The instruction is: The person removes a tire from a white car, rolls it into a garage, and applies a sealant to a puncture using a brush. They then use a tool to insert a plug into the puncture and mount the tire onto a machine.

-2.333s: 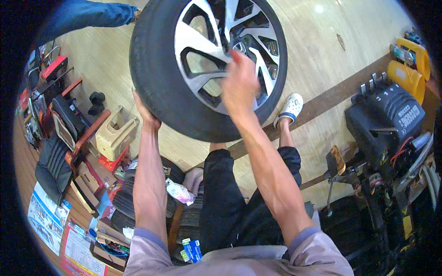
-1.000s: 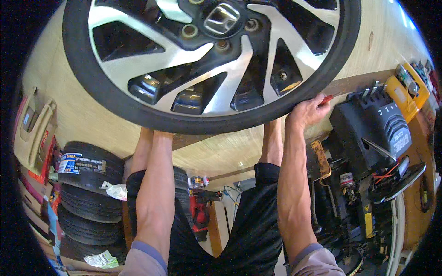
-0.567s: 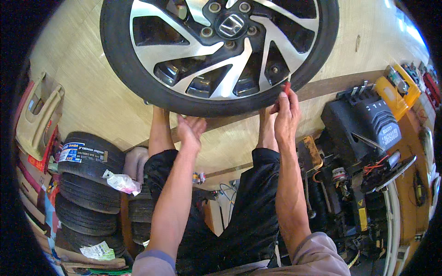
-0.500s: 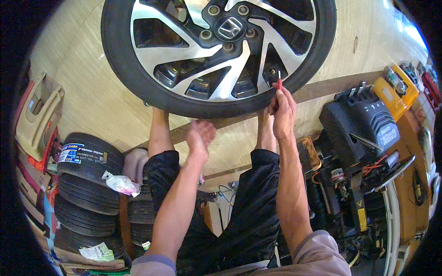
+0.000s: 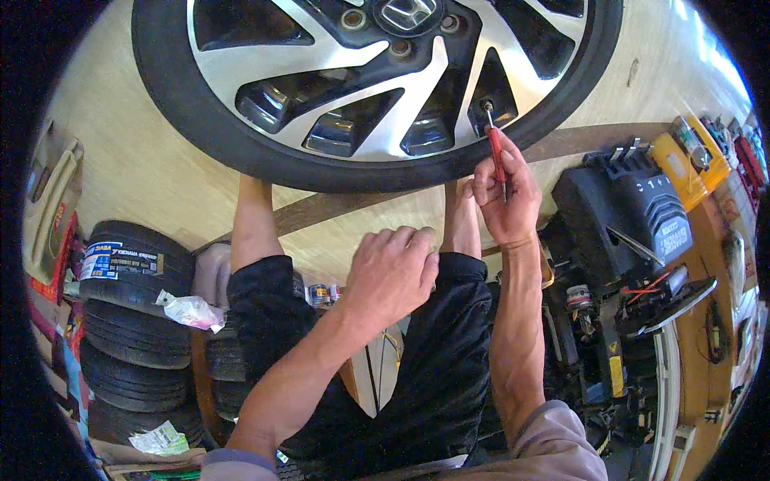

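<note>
An alloy wheel with a black tire (image 5: 265, 164) lies in front of me, silver spokes (image 5: 281, 94) facing up. My right hand (image 5: 513, 192) is closed round a slim red-handled valve tool (image 5: 496, 152). The tool's thin metal shaft points away from me and meets the valve stem (image 5: 487, 105) in a dark gap between spokes, near the rim. My left hand (image 5: 393, 268) is over my lap, back of the hand up and fingers curled. Something pale shows by its fingertips, but I cannot make out what it grips.
Stacked black tires (image 5: 136, 297) stand at left, with a plastic packet (image 5: 191, 311) on them. To the right are a black machine cover (image 5: 618, 216), a yellow case (image 5: 690, 164) and assorted parts. My bare legs and black shorts (image 5: 433, 361) are below the wheel.
The wheel appears larger and nearer. The red tool's tip has moved onto the valve stem. My left hand has shifted right and its fingers have curled.
</note>
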The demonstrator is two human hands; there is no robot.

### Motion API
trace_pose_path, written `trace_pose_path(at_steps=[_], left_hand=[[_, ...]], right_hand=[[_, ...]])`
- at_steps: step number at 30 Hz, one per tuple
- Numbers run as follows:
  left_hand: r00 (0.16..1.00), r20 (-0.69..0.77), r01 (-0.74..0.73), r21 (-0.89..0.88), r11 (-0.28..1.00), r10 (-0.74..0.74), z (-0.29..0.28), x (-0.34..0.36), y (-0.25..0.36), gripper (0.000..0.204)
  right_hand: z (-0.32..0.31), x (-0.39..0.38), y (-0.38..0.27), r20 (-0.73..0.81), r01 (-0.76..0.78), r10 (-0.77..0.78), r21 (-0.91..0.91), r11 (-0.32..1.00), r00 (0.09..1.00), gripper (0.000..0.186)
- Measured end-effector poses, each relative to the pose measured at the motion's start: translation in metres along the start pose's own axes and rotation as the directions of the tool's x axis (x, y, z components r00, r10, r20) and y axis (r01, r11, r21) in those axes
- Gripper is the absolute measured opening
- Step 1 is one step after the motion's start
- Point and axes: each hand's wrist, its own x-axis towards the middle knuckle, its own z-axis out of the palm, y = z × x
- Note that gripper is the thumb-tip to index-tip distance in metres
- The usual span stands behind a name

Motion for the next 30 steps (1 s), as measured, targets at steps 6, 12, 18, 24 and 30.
trace_pose_path(at_steps=[6,12,18,24,30], left_hand=[[0.997,-0.012,-0.080,-0.092,0.992,0.079,0.013,0.029,-0.007,0.034],[0.993,-0.092,-0.077,-0.047,0.996,0.073,0.021,0.028,-0.017,0.033],[0.989,-0.083,-0.129,-0.051,0.990,0.125,0.027,0.026,-0.018,0.037],[0.988,-0.081,-0.136,-0.058,0.989,0.131,0.027,0.023,-0.016,0.040],[0.991,-0.042,-0.129,-0.027,0.991,0.128,0.027,0.020,-0.018,0.041]], right_hand=[[-0.022,0.009,-0.017,-0.153,0.021,-0.113,-0.501,0.865,0.982,0.043],[0.005,0.006,-0.005,-0.109,0.081,-0.274,-0.797,0.599,0.955,0.046],[0.002,0.007,-0.012,-0.025,0.078,-0.355,-0.959,0.272,0.935,0.044],[0.009,0.009,-0.012,-0.008,0.090,-0.372,-0.965,0.245,0.928,0.044],[0.012,0.008,-0.010,-0.027,0.050,-0.425,-0.985,0.167,0.905,0.043]])
